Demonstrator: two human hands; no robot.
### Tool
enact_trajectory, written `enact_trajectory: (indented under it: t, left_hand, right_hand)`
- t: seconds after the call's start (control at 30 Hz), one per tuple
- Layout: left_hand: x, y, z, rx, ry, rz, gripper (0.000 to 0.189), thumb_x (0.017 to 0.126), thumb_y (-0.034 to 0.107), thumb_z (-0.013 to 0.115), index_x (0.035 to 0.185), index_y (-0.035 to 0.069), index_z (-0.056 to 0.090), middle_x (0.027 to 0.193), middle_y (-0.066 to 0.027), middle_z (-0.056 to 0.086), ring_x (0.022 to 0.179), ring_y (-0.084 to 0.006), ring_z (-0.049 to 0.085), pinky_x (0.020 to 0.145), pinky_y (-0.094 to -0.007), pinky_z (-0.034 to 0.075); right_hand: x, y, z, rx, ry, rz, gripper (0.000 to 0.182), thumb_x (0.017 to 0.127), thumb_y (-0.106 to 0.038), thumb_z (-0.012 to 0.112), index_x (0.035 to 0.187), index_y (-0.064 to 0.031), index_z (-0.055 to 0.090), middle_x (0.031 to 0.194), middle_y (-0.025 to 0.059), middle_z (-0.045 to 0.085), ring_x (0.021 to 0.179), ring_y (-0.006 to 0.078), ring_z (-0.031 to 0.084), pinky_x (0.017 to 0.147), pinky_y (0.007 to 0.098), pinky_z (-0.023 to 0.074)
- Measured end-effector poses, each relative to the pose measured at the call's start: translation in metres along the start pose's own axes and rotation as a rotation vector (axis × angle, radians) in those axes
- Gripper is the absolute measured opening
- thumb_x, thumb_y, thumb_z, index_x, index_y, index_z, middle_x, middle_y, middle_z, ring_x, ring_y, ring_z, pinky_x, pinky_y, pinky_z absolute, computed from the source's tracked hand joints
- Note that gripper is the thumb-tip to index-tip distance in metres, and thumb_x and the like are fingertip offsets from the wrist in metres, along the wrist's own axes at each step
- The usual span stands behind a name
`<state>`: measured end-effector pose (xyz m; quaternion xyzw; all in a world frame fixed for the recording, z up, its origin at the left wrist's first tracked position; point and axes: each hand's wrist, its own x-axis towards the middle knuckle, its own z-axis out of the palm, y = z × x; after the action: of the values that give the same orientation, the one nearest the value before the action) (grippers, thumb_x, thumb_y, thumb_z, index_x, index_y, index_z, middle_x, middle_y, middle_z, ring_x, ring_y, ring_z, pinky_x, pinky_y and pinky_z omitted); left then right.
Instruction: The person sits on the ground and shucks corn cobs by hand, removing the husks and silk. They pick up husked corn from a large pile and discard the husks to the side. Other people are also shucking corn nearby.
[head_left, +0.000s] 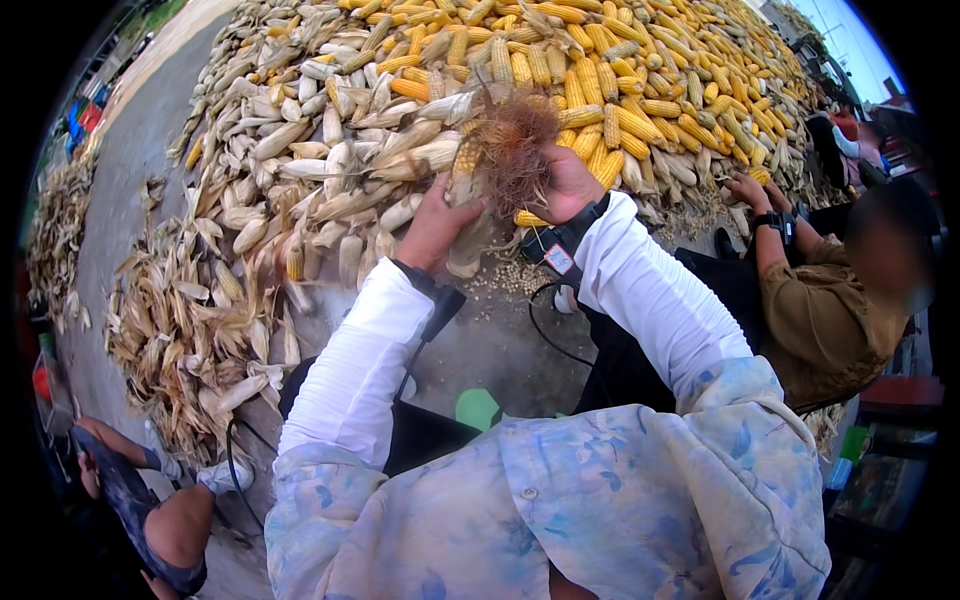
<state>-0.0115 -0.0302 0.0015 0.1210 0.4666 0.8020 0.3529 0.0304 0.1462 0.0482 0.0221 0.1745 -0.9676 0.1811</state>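
My left hand (442, 225) grips the lower part of a partly husked corn ear (466, 161), whose yellow kernels show between pale husk. My right hand (571, 184) is closed around a bunch of reddish-brown corn silk (517, 146) with husk pulled to the right of the ear. A flap of dry husk (466, 251) hangs below my left hand. Behind both hands lie unhusked ears (409, 150) to the left and bare yellow corn cobs with kernels (637, 124) to the right.
Loose dry husks (187, 337) are heaped at the left. Scattered kernels (517, 277) lie on the concrete ground below my hands. A co-worker in a brown shirt (825, 322) sits close at the right, handling an ear. Another person's legs (176, 517) are at the lower left. Black cables (551, 341) hang from my wrists.
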Motion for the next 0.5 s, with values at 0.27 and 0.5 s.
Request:
enact_trajectory:
  t: [0.27, 0.5]
  left_hand:
    - [-0.014, 0.009, 0.003, -0.2, -0.161, -0.062, 0.053, 0.076, 0.006, 0.062, 0.123, 0.004, 0.037, 0.107, -0.0065, 0.054, 0.096, -0.017, 0.053, 0.084, -0.0323, 0.043]
    - [-0.019, 0.035, -0.02, -0.493, -0.036, 0.004, 0.05, 0.077, 0.026, 0.064, 0.118, 0.006, 0.044, 0.115, -0.0081, 0.052, 0.105, -0.0232, 0.05, 0.092, -0.0411, 0.038]
  right_hand:
    - [-0.002, 0.014, 0.008, 0.004, 0.079, -0.046, 0.027, 0.085, -0.021, 0.047, 0.102, -0.0014, 0.053, 0.095, 0.013, 0.059, 0.087, 0.0242, 0.057, 0.081, 0.0405, 0.0451]
    - [-0.001, 0.008, 0.007, -0.045, 0.134, 0.033, 0.025, 0.085, -0.013, 0.045, 0.107, 0.0002, 0.049, 0.097, 0.0142, 0.057, 0.087, 0.0243, 0.057, 0.082, 0.0396, 0.0453]
